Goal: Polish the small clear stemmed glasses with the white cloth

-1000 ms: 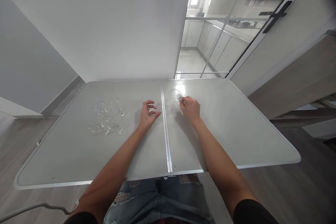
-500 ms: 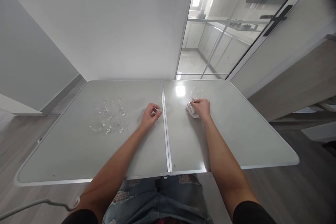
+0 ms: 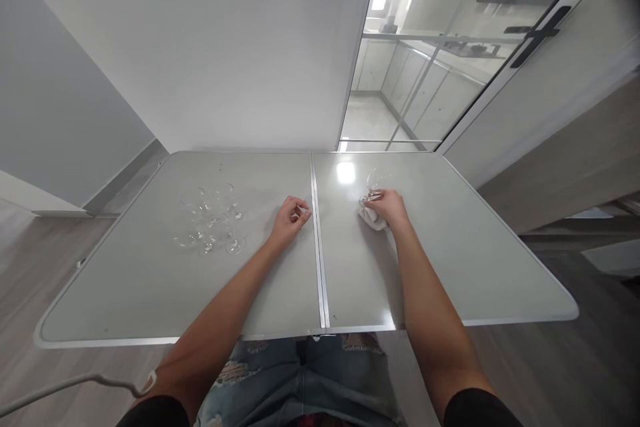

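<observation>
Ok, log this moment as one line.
right hand: grips white cloth, touches wine glass | left hand: curled, empty | glasses cluster: table left

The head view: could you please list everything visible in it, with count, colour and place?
table: one, pale grey with a metal seam down the middle, in front of the person.
glasses: a cluster, clear, exact count hard to tell, on the table's left half.
glass: one, clear, on the right half, at the right hand's fingertips.
cloth: one, white, bunched under the right hand.
wall: white, behind the table.
glass door: one, black handle, back right.
cable: one, white, bottom left.
jeans: blue, ripped, bottom centre.
left hand: resting on the table by the seam, fingers curled, holding nothing.
right hand: on the cloth, touching the glass.
</observation>
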### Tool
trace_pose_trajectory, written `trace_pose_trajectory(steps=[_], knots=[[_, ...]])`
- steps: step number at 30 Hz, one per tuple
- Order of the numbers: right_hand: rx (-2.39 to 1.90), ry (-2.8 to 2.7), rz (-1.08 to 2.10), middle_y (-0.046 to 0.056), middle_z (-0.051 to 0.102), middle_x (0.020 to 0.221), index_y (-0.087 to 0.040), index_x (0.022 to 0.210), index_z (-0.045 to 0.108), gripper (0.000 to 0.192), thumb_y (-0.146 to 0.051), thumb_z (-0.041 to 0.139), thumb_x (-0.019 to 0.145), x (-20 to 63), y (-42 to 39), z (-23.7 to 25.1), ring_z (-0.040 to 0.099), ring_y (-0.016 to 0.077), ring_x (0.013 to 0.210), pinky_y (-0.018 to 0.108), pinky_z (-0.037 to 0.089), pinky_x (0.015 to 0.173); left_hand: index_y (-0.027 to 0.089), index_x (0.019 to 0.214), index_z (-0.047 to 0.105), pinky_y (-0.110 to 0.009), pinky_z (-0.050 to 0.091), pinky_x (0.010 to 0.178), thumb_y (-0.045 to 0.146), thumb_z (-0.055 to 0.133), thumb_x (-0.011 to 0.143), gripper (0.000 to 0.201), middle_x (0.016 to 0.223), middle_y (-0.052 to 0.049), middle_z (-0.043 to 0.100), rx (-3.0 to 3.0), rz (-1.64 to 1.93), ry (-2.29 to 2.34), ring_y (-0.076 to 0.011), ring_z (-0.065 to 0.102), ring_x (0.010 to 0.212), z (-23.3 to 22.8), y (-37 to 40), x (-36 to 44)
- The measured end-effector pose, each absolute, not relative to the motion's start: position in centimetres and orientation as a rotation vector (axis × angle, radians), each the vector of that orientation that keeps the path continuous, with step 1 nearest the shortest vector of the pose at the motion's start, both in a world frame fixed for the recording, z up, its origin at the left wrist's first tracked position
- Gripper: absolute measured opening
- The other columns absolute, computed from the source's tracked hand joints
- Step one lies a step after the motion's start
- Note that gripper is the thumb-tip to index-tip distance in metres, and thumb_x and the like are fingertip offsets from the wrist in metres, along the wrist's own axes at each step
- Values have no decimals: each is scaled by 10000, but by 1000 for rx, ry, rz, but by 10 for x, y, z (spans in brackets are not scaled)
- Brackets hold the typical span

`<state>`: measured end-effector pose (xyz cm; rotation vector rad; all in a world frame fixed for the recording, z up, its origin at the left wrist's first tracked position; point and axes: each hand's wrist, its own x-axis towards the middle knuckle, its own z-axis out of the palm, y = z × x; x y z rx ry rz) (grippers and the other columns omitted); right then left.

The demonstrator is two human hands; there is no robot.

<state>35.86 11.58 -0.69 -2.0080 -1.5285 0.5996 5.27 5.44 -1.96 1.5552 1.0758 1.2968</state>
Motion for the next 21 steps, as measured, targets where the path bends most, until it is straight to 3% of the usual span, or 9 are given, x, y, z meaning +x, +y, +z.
trace_pose_trajectory(steps=[5,9,12,18,21], knots=[[-2118,-1525,639,104,785,957,-165,1040,766,446,-364,770,641,367,114,-2,728,236,864,246,504,654,211,916,635,-183,442,489,455,667,880,249,1018,-47,505,1559,1282,1088,-112,506,759,-19,54,53],[-2373,-1620,556,134,742,769,-146,768,725,314,-402,809,607,367,107,7,695,248,684,296,469,560,206,890,617,-194,430,494,468,648,890,264,961,-36,517,1538,1279,1077,-106,497,717,-18,54,53],[-2430,-1823,685,93,680,635,-181,622,639,286,-398,825,600,355,97,15,623,213,537,311,428,493,205,887,589,-205,404,496,484,603,917,281,813,-4,510,1488,1260,1073,-92,457,619,-18,53,53],[-1830,-2211,890,-4,556,525,-207,536,527,378,-441,708,770,309,72,32,431,110,436,272,321,457,202,889,572,-221,364,511,487,590,921,287,674,42,459,1454,1255,1078,-81,410,544,-23,57,54],[-1377,-2271,825,-22,574,576,-201,570,518,386,-431,610,865,277,57,38,431,101,502,254,350,534,201,891,577,-223,356,510,480,584,919,281,647,52,453,1436,1253,1109,-83,403,529,-27,61,54]])
